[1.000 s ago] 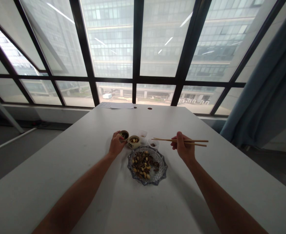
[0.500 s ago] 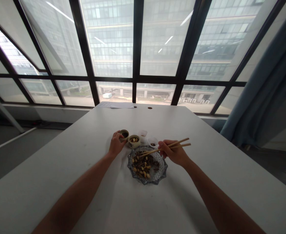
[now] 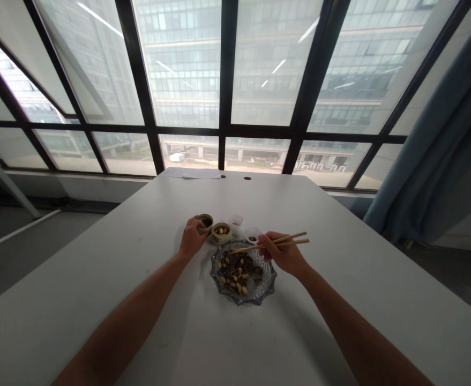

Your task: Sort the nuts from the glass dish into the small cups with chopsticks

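My left hand (image 3: 192, 236) grips a small round cup (image 3: 206, 222) with dark contents. Beside it stands a second cup (image 3: 221, 234) holding pale and yellowish pieces. In my right hand (image 3: 280, 252) is a pair of wooden chopsticks (image 3: 293, 239), their tips over the back left part of a scalloped glass bowl (image 3: 270, 289). Dark strips and yellowish nut-like pieces lie in the bowl. Behind it are two small white dishes, one (image 3: 236, 221) near the second cup, the other (image 3: 251, 234) partly behind my right hand. Whether the tips hold a piece is too small to tell.
The white table (image 3: 139, 300) reaches to the large windows. Papers (image 3: 193, 173) lie at its far left edge, near a small dark round spot and a brownish one (image 3: 247, 178). A blue curtain (image 3: 432, 134) hangs at the right.
My right hand has shifted slightly left, and the chopstick tips have moved a little up and left over the bowl. My left hand stays on the cup.
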Available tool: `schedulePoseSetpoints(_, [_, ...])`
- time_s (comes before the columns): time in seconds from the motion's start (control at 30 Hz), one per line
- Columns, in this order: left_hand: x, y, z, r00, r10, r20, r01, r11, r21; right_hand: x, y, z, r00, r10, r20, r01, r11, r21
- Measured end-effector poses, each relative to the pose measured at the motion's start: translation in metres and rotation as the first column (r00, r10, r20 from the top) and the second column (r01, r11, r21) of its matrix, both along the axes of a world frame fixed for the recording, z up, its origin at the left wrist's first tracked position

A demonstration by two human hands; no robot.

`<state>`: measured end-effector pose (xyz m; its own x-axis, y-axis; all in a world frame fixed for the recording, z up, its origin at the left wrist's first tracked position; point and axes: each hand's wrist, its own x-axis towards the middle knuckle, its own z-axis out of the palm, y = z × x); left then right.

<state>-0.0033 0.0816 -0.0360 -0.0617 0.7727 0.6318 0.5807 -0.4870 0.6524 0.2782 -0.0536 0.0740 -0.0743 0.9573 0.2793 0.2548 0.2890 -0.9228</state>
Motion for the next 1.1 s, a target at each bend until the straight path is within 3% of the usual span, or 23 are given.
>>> schedulePoseSetpoints(0.2, [0.000, 0.002, -0.001, 1.000, -0.001, 0.000, 0.001, 1.000, 0.000, 0.000, 0.002, -0.002, 0.995, -0.061, -0.082, 0.059, 0.998, -0.028])
schedulePoseSetpoints(0.47, [0.000, 0.001, -0.001, 1.000, -0.001, -0.007, 0.001, 1.000, 0.004, 0.000, 0.012, -0.017, 0.977, -0.110, -0.186, 0.096, 0.992, -0.082])
schedulePoseSetpoints(1.1, [-0.002, -0.002, -0.002, 0.999, 0.025, 0.022, -0.024, 0.999, -0.022, 0.007, 0.017, -0.039, 0.936, -0.208, -0.285, 0.194, 0.978, -0.076])
